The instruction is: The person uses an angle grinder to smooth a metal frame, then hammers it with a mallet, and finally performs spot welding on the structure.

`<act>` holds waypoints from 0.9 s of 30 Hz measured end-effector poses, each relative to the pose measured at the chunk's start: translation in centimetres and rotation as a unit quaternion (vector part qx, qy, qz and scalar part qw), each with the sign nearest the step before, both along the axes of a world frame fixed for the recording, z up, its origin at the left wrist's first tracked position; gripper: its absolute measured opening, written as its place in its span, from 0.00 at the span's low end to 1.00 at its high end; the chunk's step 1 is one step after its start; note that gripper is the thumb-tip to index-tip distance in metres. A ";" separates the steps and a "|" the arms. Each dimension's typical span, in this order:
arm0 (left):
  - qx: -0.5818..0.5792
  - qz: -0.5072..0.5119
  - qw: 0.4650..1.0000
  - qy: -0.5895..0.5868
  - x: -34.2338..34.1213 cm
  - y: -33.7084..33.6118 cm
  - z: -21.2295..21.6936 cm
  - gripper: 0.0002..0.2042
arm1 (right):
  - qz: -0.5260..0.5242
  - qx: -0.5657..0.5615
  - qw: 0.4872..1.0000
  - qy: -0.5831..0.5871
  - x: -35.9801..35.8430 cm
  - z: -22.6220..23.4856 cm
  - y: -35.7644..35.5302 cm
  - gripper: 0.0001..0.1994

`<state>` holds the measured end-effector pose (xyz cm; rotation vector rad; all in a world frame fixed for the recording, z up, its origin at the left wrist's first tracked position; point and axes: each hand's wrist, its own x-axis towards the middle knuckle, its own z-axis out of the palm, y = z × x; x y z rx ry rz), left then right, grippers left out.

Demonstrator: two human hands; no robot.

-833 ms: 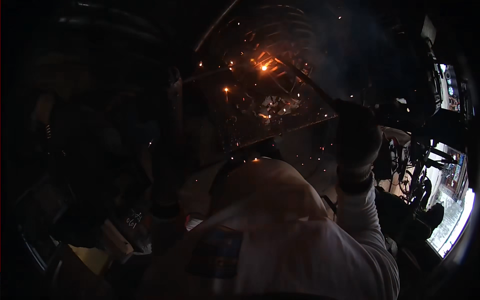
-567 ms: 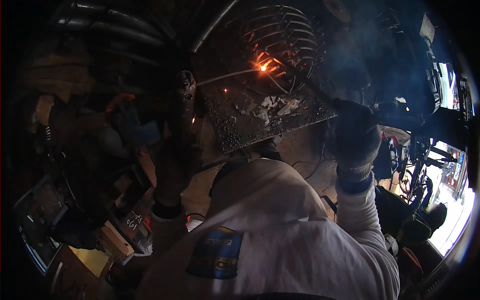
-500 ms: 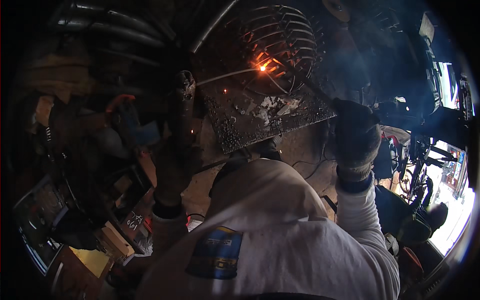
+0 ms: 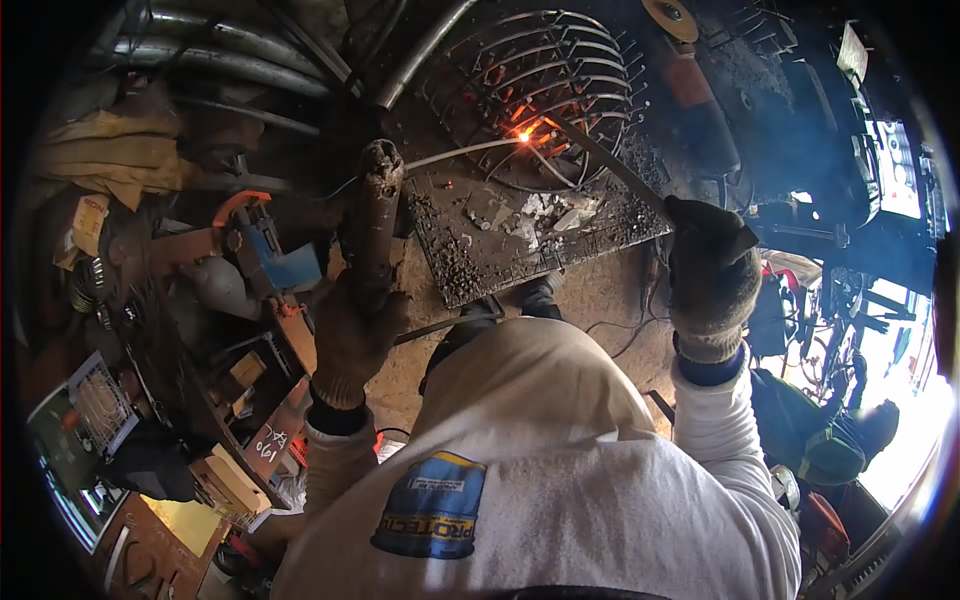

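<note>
My left hand (image 4: 352, 345), in a work glove, is wrapped round a charred welding electrode holder (image 4: 370, 215). From its head a thin welding rod (image 4: 450, 154) reaches right to a bright orange glowing spot (image 4: 526, 135). That spot lies at the near part of a round cage of curved metal bars (image 4: 600, 75). My gloved right hand (image 4: 712, 275) grips a flat metal bar (image 4: 630, 180), which slants up and left to the cage beside the glow. Its fingers are closed, partly hidden by the glove's back. Beneath the cage is a dark metal plate (image 4: 465, 275) strewn with grit and flakes.
An angle grinder (image 4: 700, 110) lies right of the cage, near bluish smoke. Metal pipes (image 4: 220, 60) run along the back left. A blue and orange clamp-like tool (image 4: 270, 250) and a yellowish cloth (image 4: 115, 150) sit at the left. A cable (image 4: 630, 335) crosses the floor.
The view has grown brighter and the surroundings show more clearly. The orange glow persists at the rod's tip, slightly changed in shape. Both hands stay nearly in place and keep their holds.
</note>
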<state>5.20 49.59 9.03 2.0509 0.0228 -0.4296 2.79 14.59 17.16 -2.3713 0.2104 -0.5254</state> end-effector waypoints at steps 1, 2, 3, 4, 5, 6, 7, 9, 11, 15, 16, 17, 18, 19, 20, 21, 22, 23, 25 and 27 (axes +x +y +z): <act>0.000 0.000 1.000 0.000 0.0 0.0 0.0 0.12 | -0.001 0.102 0.995 -0.009 -0.1 -0.5 -0.2 0.07; 0.007 0.007 1.000 0.012 0.1 0.0 -0.1 0.13 | -0.001 0.152 0.988 -0.013 -0.2 -0.5 -0.3 0.07; 0.015 0.015 0.999 0.024 0.1 0.0 -0.1 0.13 | -0.001 0.203 0.979 -0.018 -0.2 -0.6 -0.4 0.07; 0.016 0.015 0.999 0.024 0.1 0.0 -0.1 0.13 | -0.009 0.140 0.990 0.013 -0.3 -0.2 -0.3 0.07; 0.025 -0.002 1.000 -0.006 0.1 0.1 0.0 0.12 | -0.016 0.077 0.996 0.045 -0.4 0.0 -0.4 0.07; 0.033 -0.019 0.999 -0.037 0.2 0.1 0.1 0.12 | -0.003 0.287 0.956 0.063 -0.8 -0.9 -2.1 0.08; -0.119 0.053 0.991 -0.020 -0.5 -0.8 0.4 0.11 | 0.007 0.215 0.974 0.076 -1.1 -1.3 -2.8 0.09; -0.122 0.067 0.990 0.013 -0.3 -1.1 1.3 0.10 | 0.018 0.066 0.993 0.091 -1.9 -2.4 -4.2 0.10; 0.015 -0.041 0.999 0.016 0.1 0.3 -0.1 0.12 | -0.032 0.107 0.994 0.004 -0.3 0.1 0.1 0.09; -0.091 0.032 0.994 -0.042 -0.8 -0.4 -0.6 0.11 | -0.061 0.046 0.996 0.042 -0.1 0.0 0.0 0.05; -0.052 -0.048 0.994 -0.085 -0.1 0.0 0.1 0.11 | -0.002 0.020 1.000 -0.012 0.1 0.2 0.2 0.08; -0.052 -0.048 0.994 -0.085 0.0 0.0 0.2 0.11 | -0.002 0.020 1.000 -0.012 0.1 0.2 0.2 0.08; -0.061 -0.044 0.995 -0.069 -0.1 0.0 0.4 0.11 | -0.005 0.003 1.000 -0.017 0.2 0.2 0.2 0.05; -0.070 -0.041 0.995 -0.054 -0.2 0.0 0.5 0.11 | -0.008 -0.013 1.000 -0.023 0.2 0.2 0.1 0.03; -0.096 -0.001 0.994 -0.050 -0.4 -0.6 0.6 0.10 | 0.006 -0.012 1.000 -0.028 0.2 -0.3 -0.4 0.04; -0.124 0.037 0.991 -0.045 -0.5 -1.1 0.5 0.10 | 0.001 0.030 1.000 -0.008 -0.1 -0.4 -0.4 0.06; -0.142 0.035 0.988 -0.041 -0.5 -0.7 0.3 0.09 | -0.006 0.072 0.997 0.011 -0.4 -0.6 -0.3 0.08; -0.140 0.043 0.989 -0.018 -0.5 -0.6 0.6 0.09 | -0.009 0.115 0.993 0.009 -0.4 -0.6 -0.1 0.08; -0.106 0.074 0.990 0.049 -0.7 -0.6 1.9 0.09 | -0.003 0.101 0.995 0.020 -0.4 -0.9 -0.7 0.14; -0.289 0.068 0.955 0.016 -1.0 2.5 -2.1 0.06 | 0.021 0.083 0.996 0.002 -0.1 -0.7 -1.1 0.15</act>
